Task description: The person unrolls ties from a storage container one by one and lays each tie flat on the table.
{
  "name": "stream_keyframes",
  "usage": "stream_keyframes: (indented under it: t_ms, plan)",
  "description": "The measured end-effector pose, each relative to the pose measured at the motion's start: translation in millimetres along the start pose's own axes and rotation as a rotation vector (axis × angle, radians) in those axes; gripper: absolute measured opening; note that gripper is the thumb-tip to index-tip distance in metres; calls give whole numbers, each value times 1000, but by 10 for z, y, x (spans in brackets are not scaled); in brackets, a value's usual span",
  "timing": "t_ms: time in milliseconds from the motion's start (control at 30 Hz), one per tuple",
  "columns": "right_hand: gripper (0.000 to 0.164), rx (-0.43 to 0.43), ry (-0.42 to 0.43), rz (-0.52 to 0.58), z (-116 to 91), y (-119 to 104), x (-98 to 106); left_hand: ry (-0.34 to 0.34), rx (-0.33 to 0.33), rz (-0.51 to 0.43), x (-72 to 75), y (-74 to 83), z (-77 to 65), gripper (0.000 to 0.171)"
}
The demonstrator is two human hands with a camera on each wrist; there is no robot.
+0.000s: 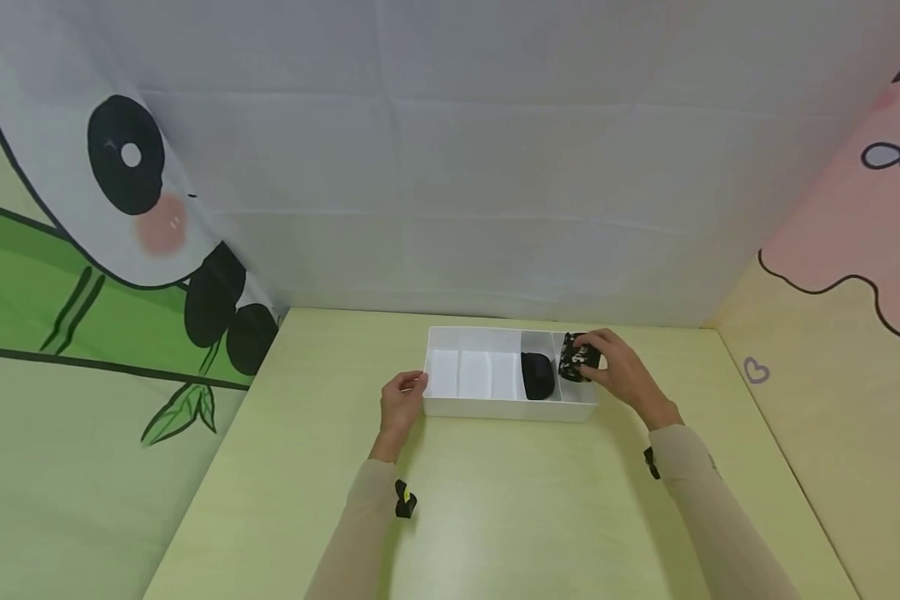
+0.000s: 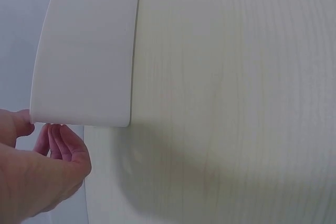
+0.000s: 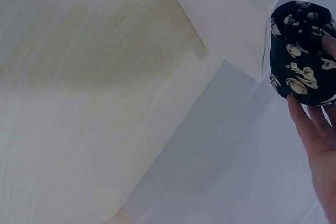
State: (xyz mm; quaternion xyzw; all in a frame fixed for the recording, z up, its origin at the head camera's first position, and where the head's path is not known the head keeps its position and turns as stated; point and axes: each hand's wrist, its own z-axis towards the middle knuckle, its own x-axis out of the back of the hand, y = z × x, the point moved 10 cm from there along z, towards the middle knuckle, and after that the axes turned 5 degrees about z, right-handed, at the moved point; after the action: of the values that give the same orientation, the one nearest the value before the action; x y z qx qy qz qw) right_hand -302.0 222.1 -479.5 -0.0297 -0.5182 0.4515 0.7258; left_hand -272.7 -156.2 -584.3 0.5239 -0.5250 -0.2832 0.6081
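Observation:
A white divided box (image 1: 510, 408) sits near the back of the table. My right hand (image 1: 624, 371) grips a rolled black cloth with a pale floral print (image 1: 576, 358) at the box's right-end compartment. In the right wrist view the thumb presses into the top of the rolled cloth (image 3: 299, 64) and the fingers support its lower side. At the box's left end my left hand (image 1: 402, 408) holds the rim. In the left wrist view its thumb is at the rim and its bent fingers touch the outer end wall (image 2: 84, 77).
A plain black rounded bundle (image 1: 537, 376) lies in the compartment left of the floral cloth. Low dividers part the box's left section. A pale hanging sheet (image 1: 495, 250) rises behind the light wood table (image 1: 495, 517). Printed panels stand at both sides.

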Motion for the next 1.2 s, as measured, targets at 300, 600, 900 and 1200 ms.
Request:
stream_keyframes:
  t_ms: [300,600,900,1200]
  plan:
    - [44,-38,29,17,-79,-107,47,-14,3,12,6,16,-28,28]
    - [47,-34,86,21,-232,-281,55,-36,2,5,35,7,-62,27]
    - [48,-33,123,27,-288,-379,24,-39,-11,-6,41,-4,-63,27]
    - [50,-16,154,46,-340,-519,15,-32,-27,-13,40,-15,-58,24]
